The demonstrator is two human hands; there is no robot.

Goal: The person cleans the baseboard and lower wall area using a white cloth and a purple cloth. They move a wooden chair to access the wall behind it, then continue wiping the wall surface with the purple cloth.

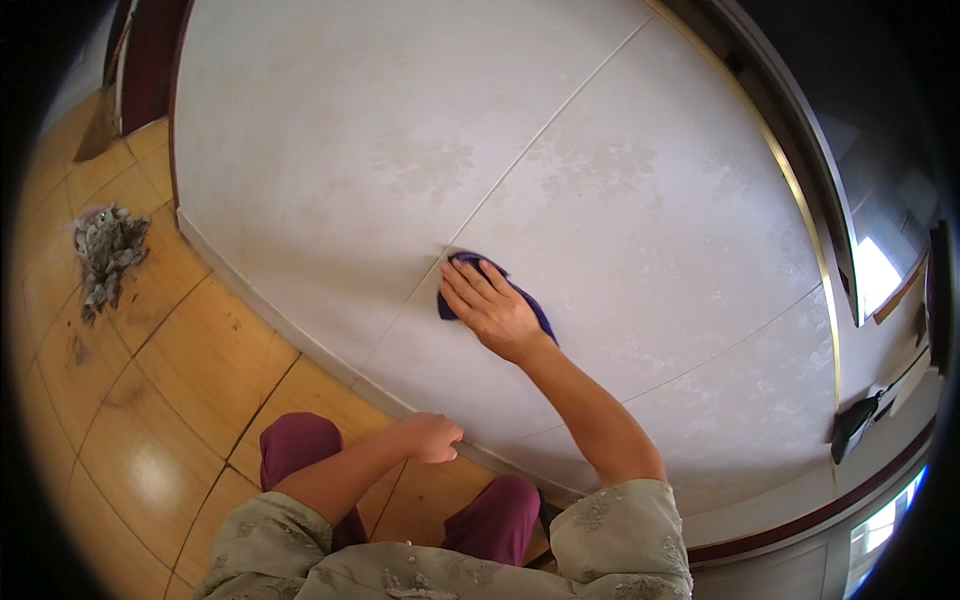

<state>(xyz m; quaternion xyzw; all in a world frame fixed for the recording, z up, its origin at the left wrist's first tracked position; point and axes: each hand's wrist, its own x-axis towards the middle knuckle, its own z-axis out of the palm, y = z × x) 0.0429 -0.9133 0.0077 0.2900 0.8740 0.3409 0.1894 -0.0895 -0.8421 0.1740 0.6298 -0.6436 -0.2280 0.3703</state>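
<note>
My right hand [491,307] lies flat over a dark purple cloth [541,309], pressing it against the pale patterned wall panel [360,90]. The cloth sits at a thin seam [551,120] that runs slantwise across the panel, and part of it is hidden under my palm and fingers. Above my knees, close to the baseboard [285,330], hangs my left hand [433,437] with its fingers curled in. Nothing shows in that hand.
Grey crumpled rags or a mop head [111,251] lie on the yellow tiled floor [195,322] to the left. A broom [99,127] leans by a dark red door frame [150,67]. A large dark glossy screen [855,97] and a black object [855,426] are at the right.
</note>
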